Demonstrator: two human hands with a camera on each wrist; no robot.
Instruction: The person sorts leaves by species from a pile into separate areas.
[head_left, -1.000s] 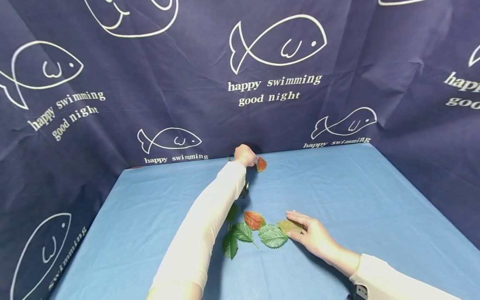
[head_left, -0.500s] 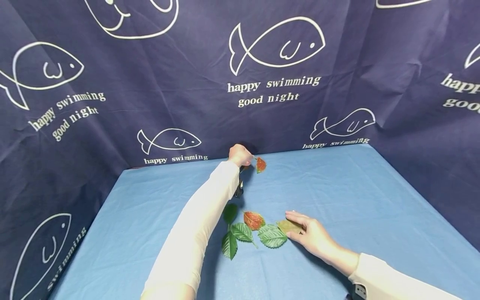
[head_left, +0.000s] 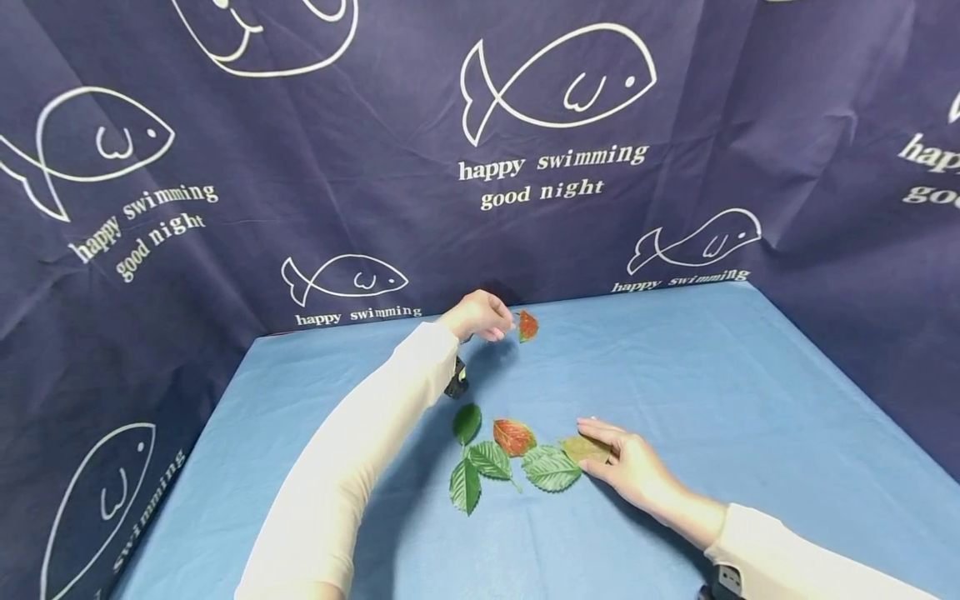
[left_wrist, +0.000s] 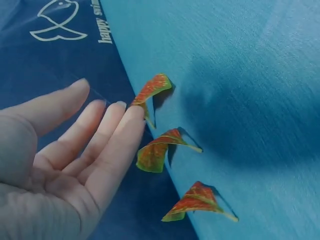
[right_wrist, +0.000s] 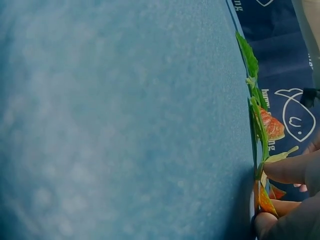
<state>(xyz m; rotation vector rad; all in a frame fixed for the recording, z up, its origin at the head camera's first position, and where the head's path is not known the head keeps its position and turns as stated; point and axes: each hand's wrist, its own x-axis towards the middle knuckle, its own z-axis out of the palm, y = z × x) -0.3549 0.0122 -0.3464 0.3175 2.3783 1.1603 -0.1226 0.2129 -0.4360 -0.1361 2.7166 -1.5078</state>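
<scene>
My left hand (head_left: 477, 317) is at the far edge of the blue table, its fingers loosely extended. In the left wrist view its fingertips lie next to a curled red-green leaf (left_wrist: 155, 89), with two more such leaves, a middle one (left_wrist: 157, 151) and a lower one (left_wrist: 199, 200), alongside. Whether the fingertips touch the leaf I cannot tell. My right hand (head_left: 633, 471) rests on the table, thumb and fingers spread about an olive-brown leaf (head_left: 585, 450) and touching it. A pale green leaf (head_left: 551, 468) adjoins that one. In the right wrist view orange-red leaf surface (right_wrist: 266, 200) shows between the fingers.
A red leaf (head_left: 513, 437) and a sprig of dark green leaves (head_left: 465, 486) lie left of the right hand. At the back is one visible red leaf (head_left: 528, 326). A dark blue fish-print cloth (head_left: 420, 208) walls the blue table (head_left: 660, 367) at back and sides.
My left hand has shifted slightly left, and its curled fingers have loosened and extended. The left forearm has swung left, uncovering the dark green leaves. The right hand stays in place.
</scene>
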